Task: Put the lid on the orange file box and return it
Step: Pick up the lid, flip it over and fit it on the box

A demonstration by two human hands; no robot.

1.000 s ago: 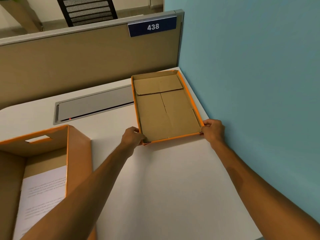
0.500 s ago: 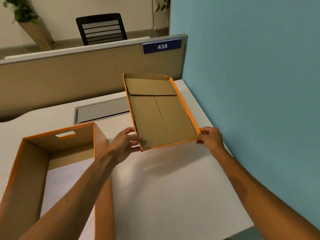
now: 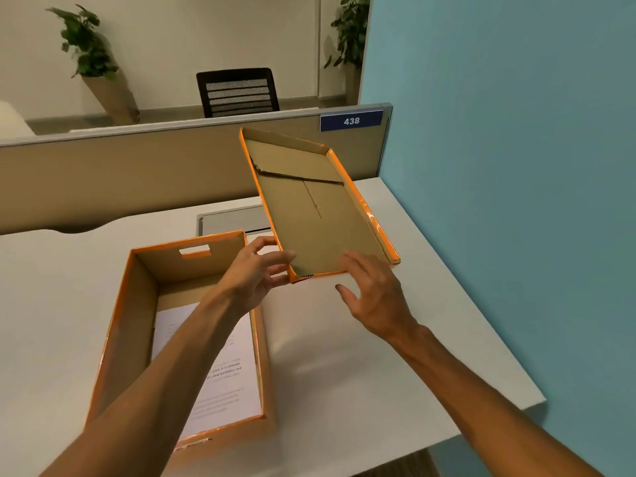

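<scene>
The orange lid is in the air over the desk, tilted, its brown inside facing me and its far end higher. My left hand grips its near left corner. My right hand is at the middle of the near edge with fingers spread and blurred over the lid's inside, thumb apart below it. The open orange file box stands on the desk at the lower left, under my left forearm. It has a handle slot in its far wall and printed white paper lying inside.
The white desk ends at a teal wall on the right and a beige partition with a "438" sign at the back. A grey cable flap lies behind the box. Beyond the partition is a black chair.
The lid has been lifted off the desk, raised and tilted toward the box. My right hand let go of the lid's right corner and moved left along the near edge.
</scene>
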